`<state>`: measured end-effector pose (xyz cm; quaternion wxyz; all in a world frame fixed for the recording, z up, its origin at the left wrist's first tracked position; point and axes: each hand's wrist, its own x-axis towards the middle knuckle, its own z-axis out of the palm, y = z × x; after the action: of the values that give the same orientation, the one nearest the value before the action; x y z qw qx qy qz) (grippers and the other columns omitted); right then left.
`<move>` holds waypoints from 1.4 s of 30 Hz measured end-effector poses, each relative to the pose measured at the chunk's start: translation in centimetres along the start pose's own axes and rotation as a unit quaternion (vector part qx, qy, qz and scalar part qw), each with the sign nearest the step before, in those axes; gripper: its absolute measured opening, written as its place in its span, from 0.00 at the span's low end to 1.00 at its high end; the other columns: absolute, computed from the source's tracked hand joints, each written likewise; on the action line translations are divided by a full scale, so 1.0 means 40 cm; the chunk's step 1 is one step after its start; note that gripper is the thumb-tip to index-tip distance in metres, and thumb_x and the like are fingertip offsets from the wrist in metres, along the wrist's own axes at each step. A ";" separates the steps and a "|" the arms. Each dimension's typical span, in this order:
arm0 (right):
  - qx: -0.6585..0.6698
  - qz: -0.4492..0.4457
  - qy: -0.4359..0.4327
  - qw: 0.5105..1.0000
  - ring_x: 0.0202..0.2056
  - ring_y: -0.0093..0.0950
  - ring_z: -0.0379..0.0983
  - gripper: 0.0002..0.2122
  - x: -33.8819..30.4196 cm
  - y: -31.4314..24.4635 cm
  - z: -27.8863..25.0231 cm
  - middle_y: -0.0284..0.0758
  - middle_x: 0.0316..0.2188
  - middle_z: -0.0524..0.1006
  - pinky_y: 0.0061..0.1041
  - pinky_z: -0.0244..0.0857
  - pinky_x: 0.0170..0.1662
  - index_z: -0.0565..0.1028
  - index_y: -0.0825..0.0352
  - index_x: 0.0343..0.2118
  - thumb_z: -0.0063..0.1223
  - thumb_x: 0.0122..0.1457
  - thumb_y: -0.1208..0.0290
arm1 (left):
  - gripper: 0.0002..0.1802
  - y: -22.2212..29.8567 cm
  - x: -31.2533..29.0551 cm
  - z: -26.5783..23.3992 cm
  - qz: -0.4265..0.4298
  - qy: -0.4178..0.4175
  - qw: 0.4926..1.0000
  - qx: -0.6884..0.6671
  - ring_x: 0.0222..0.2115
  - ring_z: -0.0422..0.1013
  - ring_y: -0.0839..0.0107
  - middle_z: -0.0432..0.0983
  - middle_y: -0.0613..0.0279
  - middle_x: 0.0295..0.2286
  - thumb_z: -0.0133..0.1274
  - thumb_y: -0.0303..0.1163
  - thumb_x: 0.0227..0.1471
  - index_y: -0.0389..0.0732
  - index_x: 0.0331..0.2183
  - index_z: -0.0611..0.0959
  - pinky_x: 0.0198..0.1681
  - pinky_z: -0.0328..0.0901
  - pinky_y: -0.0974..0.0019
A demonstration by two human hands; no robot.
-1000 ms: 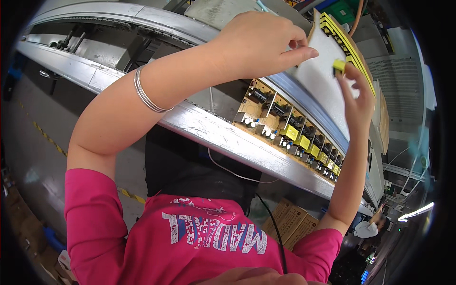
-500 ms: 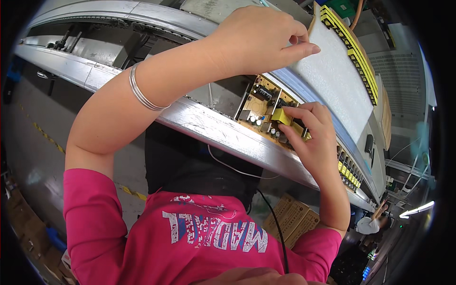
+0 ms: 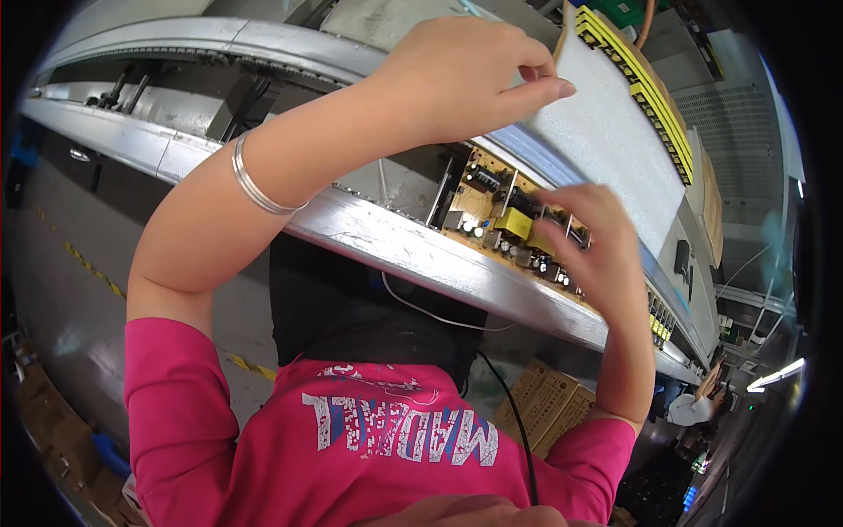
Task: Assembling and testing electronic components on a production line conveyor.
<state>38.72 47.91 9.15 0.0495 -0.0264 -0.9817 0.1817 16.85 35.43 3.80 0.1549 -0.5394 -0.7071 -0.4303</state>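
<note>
A tan circuit board (image 3: pixel 475 204) with capacitors and dark heatsinks lies between the conveyor's metal rails. On it sits a yellow block-shaped transformer (image 3: pixel 515 223). Just right of that, my right hand (image 3: pixel 601 241) hovers over the boards, a little blurred, with thumb and fingers apart and nothing seen between them. My left hand (image 3: pixel 474 79) is above the far rail, beside a white foam sheet (image 3: pixel 606 132). Its fingers curl under and the thumb points right; whatever they may hold is hidden from view.
Yellow parts (image 3: pixel 645 101) stand in rows along the foam sheet's far edge. The near metal rail (image 3: pixel 421 250) runs between me and the boards. Cardboard boxes (image 3: pixel 544 404) are on the floor below. Another person (image 3: pixel 689 407) is far off at right.
My right hand has let go of the yellow transformer and moved right, its fingers apart. The transformer stays on the board. My left hand keeps nearly the same pose.
</note>
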 end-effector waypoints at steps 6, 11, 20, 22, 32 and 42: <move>-0.201 0.073 0.254 0.943 0.44 0.30 0.75 0.16 0.090 0.327 -0.098 0.35 0.45 0.80 0.28 0.67 0.49 0.79 0.62 0.51 0.61 0.60 0.66 | 0.14 0.171 -0.061 -0.210 -0.046 -0.003 0.986 -0.163 0.30 0.73 0.75 0.83 0.64 0.28 0.51 0.34 0.63 0.35 0.34 0.86 0.36 0.67 0.71; -0.371 0.069 0.210 0.902 0.56 0.39 0.70 0.21 0.239 0.456 -0.083 0.41 0.55 0.75 0.33 0.61 0.60 0.75 0.65 0.57 0.54 0.62 0.67 | 0.15 0.282 -0.251 -0.335 0.270 0.390 0.856 -0.207 0.46 0.69 0.68 0.75 0.58 0.45 0.51 0.31 0.63 0.36 0.49 0.78 0.54 0.61 0.61; -0.196 0.083 0.293 0.932 0.48 0.38 0.72 0.09 0.261 0.383 -0.061 0.41 0.45 0.77 0.33 0.65 0.54 0.77 0.68 0.41 0.59 0.60 0.71 | 0.20 0.326 -0.288 -0.346 0.326 0.586 0.726 -0.155 0.53 0.67 0.65 0.73 0.56 0.54 0.50 0.30 0.62 0.36 0.54 0.75 0.59 0.60 0.57; -0.127 0.120 0.222 0.959 0.47 0.30 0.75 0.19 0.210 0.251 -0.056 0.35 0.44 0.81 0.26 0.66 0.51 0.79 0.61 0.54 0.61 0.61 0.61 | 0.20 0.337 -0.316 -0.356 0.304 0.573 0.743 -0.168 0.53 0.67 0.66 0.73 0.56 0.54 0.49 0.30 0.62 0.36 0.54 0.75 0.58 0.59 0.58; 0.066 -0.002 0.102 0.993 0.38 0.27 0.71 0.13 0.065 -0.061 0.133 0.32 0.37 0.79 0.25 0.64 0.45 0.81 0.66 0.42 0.65 0.54 0.72 | 0.18 0.325 -0.387 -0.417 0.198 0.432 0.852 -0.219 0.52 0.66 0.70 0.74 0.61 0.50 0.48 0.29 0.61 0.40 0.52 0.76 0.54 0.57 0.63; 0.010 0.006 0.050 0.999 0.38 0.30 0.69 0.11 0.073 -0.085 0.145 0.33 0.36 0.75 0.27 0.63 0.43 0.82 0.66 0.40 0.65 0.53 0.73 | 0.15 0.305 -0.361 -0.369 0.204 0.528 0.796 -0.212 0.50 0.66 0.73 0.75 0.66 0.47 0.49 0.28 0.60 0.44 0.50 0.77 0.51 0.57 0.65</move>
<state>35.07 42.87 5.24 0.0973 -0.0404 -0.9761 0.1902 29.50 15.49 7.90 0.4706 -0.3796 -0.2799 -0.7457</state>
